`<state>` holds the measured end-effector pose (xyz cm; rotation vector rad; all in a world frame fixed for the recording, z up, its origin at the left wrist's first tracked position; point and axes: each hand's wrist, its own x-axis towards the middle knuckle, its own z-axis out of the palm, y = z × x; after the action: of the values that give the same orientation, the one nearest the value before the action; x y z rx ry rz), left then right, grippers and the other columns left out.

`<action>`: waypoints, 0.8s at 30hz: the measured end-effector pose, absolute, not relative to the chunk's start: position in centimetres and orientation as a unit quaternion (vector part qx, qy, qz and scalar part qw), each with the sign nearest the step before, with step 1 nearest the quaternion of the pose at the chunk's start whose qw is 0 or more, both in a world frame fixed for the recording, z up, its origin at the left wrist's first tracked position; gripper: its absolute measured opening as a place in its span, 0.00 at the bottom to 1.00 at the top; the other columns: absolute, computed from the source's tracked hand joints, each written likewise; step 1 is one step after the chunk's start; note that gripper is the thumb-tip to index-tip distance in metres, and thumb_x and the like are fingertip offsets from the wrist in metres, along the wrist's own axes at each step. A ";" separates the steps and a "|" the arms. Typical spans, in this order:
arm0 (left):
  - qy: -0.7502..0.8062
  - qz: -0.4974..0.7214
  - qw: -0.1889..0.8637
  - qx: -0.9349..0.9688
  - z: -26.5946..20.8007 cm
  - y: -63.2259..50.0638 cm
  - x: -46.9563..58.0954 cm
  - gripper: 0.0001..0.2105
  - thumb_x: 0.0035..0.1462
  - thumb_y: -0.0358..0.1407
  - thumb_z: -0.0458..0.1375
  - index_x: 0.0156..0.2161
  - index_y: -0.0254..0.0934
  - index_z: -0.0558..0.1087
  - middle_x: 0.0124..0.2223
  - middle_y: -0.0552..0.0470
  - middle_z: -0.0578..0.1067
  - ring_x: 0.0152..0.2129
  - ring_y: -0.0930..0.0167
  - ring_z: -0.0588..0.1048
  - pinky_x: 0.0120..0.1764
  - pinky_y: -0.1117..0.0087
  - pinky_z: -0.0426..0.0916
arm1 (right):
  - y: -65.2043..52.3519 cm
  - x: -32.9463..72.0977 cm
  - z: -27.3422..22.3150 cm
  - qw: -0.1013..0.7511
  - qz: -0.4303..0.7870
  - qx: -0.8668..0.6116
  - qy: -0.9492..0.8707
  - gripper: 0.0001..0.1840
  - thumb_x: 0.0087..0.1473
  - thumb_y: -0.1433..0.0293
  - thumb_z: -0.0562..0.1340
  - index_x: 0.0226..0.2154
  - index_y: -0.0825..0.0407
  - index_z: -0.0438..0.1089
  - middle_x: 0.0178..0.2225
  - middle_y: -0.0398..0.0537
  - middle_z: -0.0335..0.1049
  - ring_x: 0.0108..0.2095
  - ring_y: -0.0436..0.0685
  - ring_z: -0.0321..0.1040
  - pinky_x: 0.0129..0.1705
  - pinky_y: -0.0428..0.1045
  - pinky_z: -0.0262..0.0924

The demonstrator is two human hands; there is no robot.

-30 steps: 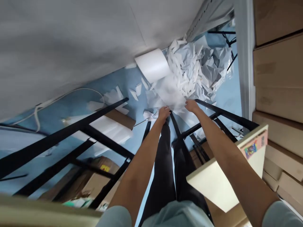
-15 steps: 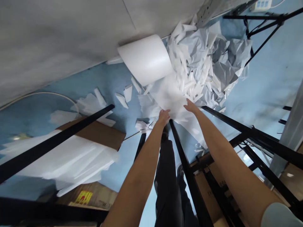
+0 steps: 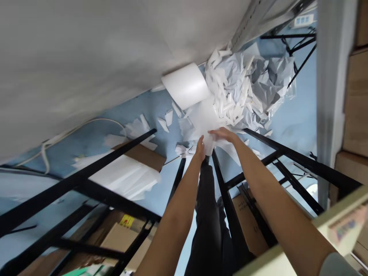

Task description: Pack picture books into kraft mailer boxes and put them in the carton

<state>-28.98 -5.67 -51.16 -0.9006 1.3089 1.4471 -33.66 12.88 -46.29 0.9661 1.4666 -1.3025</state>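
Observation:
A thin white packing foam sheet (image 3: 201,117) runs from a large white roll (image 3: 186,86) on the blue floor toward me. My left hand (image 3: 200,148) is closed at the near left part of the sheet, its thumb pointing up. Close on its right, my right hand (image 3: 225,135) reaches leftward across the sheet, which bunches up between the two hands. The right fingers seem to pinch the sheet; their undersides are hidden. Below the hands, my dark-trousered leg (image 3: 205,214) covers part of the floor.
Crumpled white and grey scraps (image 3: 244,88) heap beside the roll. Black metal frames (image 3: 120,161) slant across both sides. A stack of white sheets (image 3: 126,176) lies left, by a brown cardboard piece (image 3: 146,156). Cardboard boxes (image 3: 356,99) stand right, behind a grey post (image 3: 330,96).
My right hand has moved left, close to my left hand, bringing sheet material with it. The camera view has shifted, and the roll looks smaller and farther off.

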 end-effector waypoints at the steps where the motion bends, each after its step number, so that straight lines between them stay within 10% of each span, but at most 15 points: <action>1: 0.492 0.615 0.481 -0.385 -48.9 -5.7 -29.3 0.30 0.63 0.64 0.58 0.47 0.36 0.80 0.41 0.39 0.84 0.45 0.53 0.84 0.45 0.56 0.80 | 13.0 -34.2 -44.1 0.469 -0.541 0.392 0.579 0.24 0.50 0.49 0.80 0.32 0.54 0.83 0.33 0.54 0.84 0.40 0.63 0.80 0.53 0.55 0.72; 14: 0.416 0.687 0.487 -0.342 -20.3 -5.6 -35.0 0.15 0.51 0.43 0.75 0.41 0.41 0.79 0.40 0.47 0.85 0.42 0.65 0.83 0.51 0.65 0.77 | 16.2 -35.4 -13.9 0.212 -0.642 0.399 0.620 0.24 0.49 0.56 0.78 0.44 0.52 0.82 0.38 0.43 0.83 0.40 0.53 0.76 0.48 0.47 0.68; 24: 0.570 0.667 0.400 -0.266 -7.1 -5.6 -32.6 0.14 0.54 0.41 0.72 0.43 0.40 0.77 0.47 0.44 0.84 0.49 0.64 0.81 0.58 0.64 0.72 | 14.5 -27.8 -2.3 0.106 -0.690 0.379 0.607 0.38 0.47 0.64 0.78 0.60 0.54 0.74 0.37 0.42 0.82 0.39 0.53 0.77 0.53 0.49 0.70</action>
<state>-32.61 -5.56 -7.13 -0.6722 1.4410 1.6871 -27.81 14.51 -2.35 1.1156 1.7890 -2.0344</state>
